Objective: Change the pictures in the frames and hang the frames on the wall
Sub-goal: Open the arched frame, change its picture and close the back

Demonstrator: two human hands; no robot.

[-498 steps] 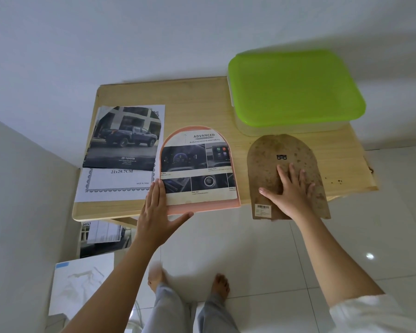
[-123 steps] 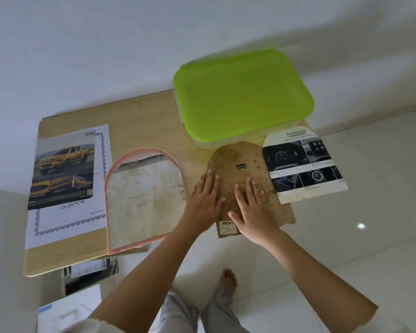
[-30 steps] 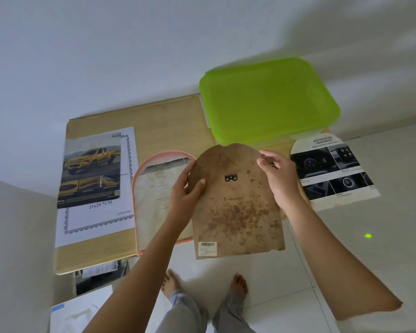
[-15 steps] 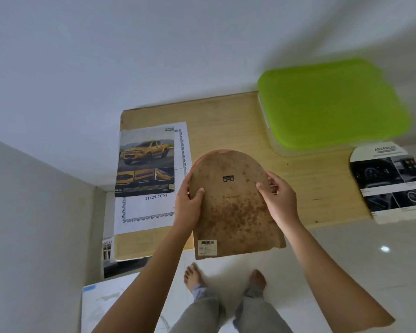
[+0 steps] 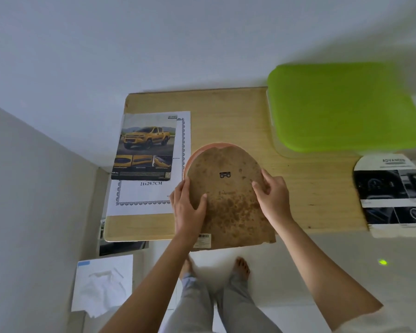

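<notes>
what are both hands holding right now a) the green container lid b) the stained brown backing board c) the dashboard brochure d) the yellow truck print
B: the left hand and the right hand grip opposite side edges of the arched brown backing board, with the rim of the pink frame showing just past its top edge.

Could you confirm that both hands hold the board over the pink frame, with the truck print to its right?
No: the head view shows the print left of the board. Left hand and right hand do hold it over the frame.
</notes>
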